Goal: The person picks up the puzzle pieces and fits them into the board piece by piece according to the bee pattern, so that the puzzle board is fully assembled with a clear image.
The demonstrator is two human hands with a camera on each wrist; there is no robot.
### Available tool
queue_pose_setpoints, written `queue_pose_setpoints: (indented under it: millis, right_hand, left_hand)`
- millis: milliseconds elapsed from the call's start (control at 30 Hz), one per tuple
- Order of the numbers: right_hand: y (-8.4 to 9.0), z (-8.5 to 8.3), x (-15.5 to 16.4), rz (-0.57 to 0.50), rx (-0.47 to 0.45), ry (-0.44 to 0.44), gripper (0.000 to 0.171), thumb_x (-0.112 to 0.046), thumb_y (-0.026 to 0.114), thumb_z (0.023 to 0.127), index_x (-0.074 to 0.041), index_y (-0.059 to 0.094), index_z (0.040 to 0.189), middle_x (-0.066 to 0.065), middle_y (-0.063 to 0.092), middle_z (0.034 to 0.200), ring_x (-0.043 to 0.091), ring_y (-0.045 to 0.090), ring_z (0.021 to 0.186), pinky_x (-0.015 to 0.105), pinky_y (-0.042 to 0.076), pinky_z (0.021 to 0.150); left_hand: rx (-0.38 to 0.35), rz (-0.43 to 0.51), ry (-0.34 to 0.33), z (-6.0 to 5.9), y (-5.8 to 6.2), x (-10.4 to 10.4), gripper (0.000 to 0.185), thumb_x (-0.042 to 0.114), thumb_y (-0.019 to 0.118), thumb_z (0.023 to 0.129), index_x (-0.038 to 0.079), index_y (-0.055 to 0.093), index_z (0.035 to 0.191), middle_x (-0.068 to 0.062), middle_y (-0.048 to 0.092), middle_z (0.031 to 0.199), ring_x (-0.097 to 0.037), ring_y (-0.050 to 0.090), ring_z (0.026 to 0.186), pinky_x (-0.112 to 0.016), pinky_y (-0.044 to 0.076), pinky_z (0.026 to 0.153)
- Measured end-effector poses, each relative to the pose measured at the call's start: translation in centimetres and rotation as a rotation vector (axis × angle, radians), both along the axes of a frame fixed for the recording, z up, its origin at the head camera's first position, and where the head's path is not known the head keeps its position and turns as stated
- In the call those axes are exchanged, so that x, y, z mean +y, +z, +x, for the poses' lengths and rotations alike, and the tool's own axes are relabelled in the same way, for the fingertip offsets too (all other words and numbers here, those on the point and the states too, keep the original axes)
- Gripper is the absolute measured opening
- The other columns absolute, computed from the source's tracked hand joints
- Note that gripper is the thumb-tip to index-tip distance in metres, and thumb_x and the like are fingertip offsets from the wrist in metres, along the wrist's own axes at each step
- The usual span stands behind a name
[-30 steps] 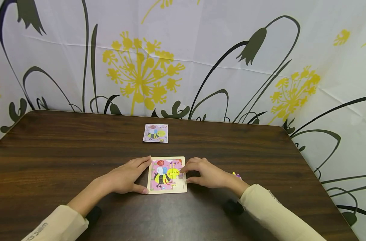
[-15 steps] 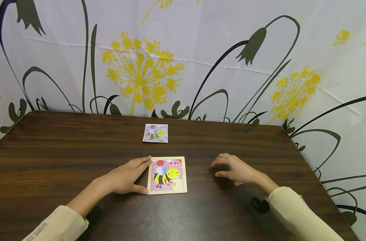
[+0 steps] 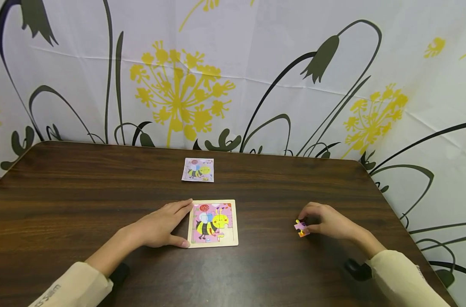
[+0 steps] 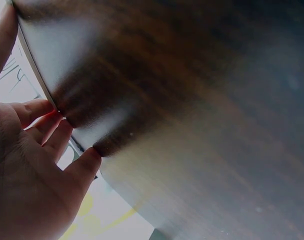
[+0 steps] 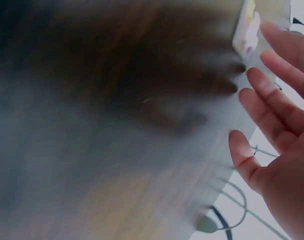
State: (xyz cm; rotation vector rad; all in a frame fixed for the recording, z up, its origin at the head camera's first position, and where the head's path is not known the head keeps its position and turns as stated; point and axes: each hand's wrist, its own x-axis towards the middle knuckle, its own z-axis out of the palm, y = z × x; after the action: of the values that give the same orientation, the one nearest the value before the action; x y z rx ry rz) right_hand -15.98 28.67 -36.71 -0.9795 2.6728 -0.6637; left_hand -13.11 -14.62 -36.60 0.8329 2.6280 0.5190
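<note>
Resting flat against the puzzle board's (image 3: 212,223) left edge, left hand (image 3: 161,226) lies relaxed; well right of it, right hand (image 3: 329,222) pinches a loose piece (image 3: 301,228) on the surface (image 3: 83,192).

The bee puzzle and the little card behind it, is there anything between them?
No. In the head view only bare dark table shows between the bee puzzle and the little card.
</note>
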Motion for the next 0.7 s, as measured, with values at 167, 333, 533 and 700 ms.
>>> queue_pose_setpoints:
  millis: [167,333,533,700]
  right_hand:
    - [-0.7,0.5,1.0,-0.019,0.026,-0.014,0.02,-0.02,0.073,0.078,-0.02,0.063,0.096,-0.008,0.054,0.102,0.012,0.05,0.096,0.034,0.043,0.081]
    - [-1.1,1.0,1.3,-0.03,0.041,-0.026,0.025,-0.017,0.075,0.075,-0.02,0.063,0.097,-0.007,0.053,0.105,0.014,0.049,0.098,0.034,0.043,0.082]
    - [-1.6,1.2,1.6,-0.043,0.133,0.008,0.025,-0.012,0.075,0.075,-0.019,0.061,0.095,-0.005,0.053,0.104,0.014,0.048,0.098,0.034,0.043,0.08]
    - [-1.9,1.2,1.5,-0.048,0.2,0.017,0.025,-0.013,0.076,0.073,-0.017,0.062,0.093,-0.006,0.053,0.101,0.013,0.048,0.096,0.039,0.04,0.076]
  left_hand:
    - [-0.002,-0.002,0.002,0.0,0.0,0.0,0.09,0.048,0.067,0.077,-0.003,0.028,0.14,-0.018,0.022,0.146,-0.039,0.023,0.13,-0.055,0.026,0.099]
    - [-0.007,-0.005,0.006,0.1,0.0,0.0,0.09,0.048,0.067,0.077,-0.003,0.028,0.14,-0.018,0.022,0.146,-0.039,0.023,0.131,-0.055,0.025,0.1]
    - [-0.006,-0.008,0.003,0.0,0.0,0.0,0.09,0.048,0.067,0.077,-0.003,0.028,0.14,-0.018,0.023,0.146,-0.039,0.023,0.131,-0.055,0.025,0.1]
    - [-0.006,-0.009,0.004,0.0,0.1,0.0,0.09,0.048,0.067,0.077,-0.003,0.028,0.14,-0.018,0.023,0.146,-0.039,0.023,0.13,-0.055,0.025,0.1]
